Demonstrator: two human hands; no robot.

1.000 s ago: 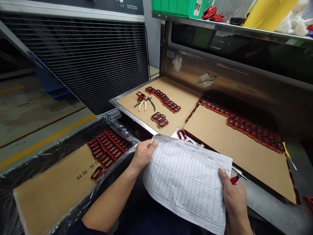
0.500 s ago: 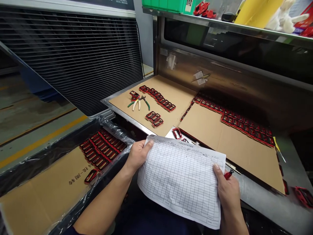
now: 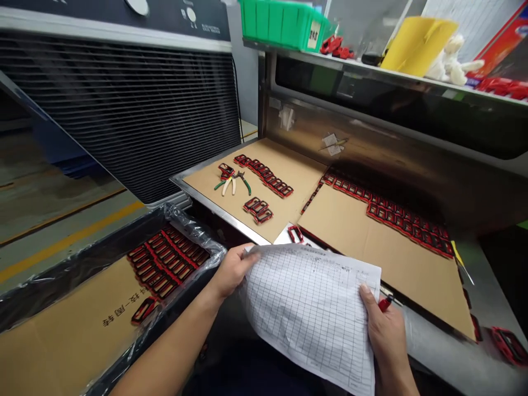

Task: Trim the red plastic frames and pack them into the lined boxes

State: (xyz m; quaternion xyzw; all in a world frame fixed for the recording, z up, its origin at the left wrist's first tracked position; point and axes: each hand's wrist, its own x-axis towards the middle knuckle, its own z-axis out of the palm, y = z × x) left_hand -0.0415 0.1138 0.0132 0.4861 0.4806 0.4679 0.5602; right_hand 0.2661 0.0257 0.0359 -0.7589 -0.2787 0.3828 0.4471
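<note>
A white paper form (image 3: 309,313) printed with a grid hangs between my two hands, its lower part curving down. My left hand (image 3: 234,269) pinches its upper left corner, thumb on top. At the right edge my right hand (image 3: 385,324) grips it, thumb on the front. A red pen (image 3: 385,302) sticks out between the fingers of that same hand. Just beyond the sheet's top edge lies a red and black frame part (image 3: 295,234), on a white surface partly hidden by the paper.
Rows of red and black frames (image 3: 268,179) lie on the cardboard-covered bench (image 3: 206,181), beside green- and white-handled pliers (image 3: 233,183). More fill part of a plastic-lined bin (image 3: 173,212) at left. A shelf above holds a green bin (image 3: 280,25). A louvred machine (image 3: 124,110) stands back left.
The view has tilted up a little, so more of the shelf and machine top shows. The form's lower part has sagged and bent further. Both hands keep their grip.
</note>
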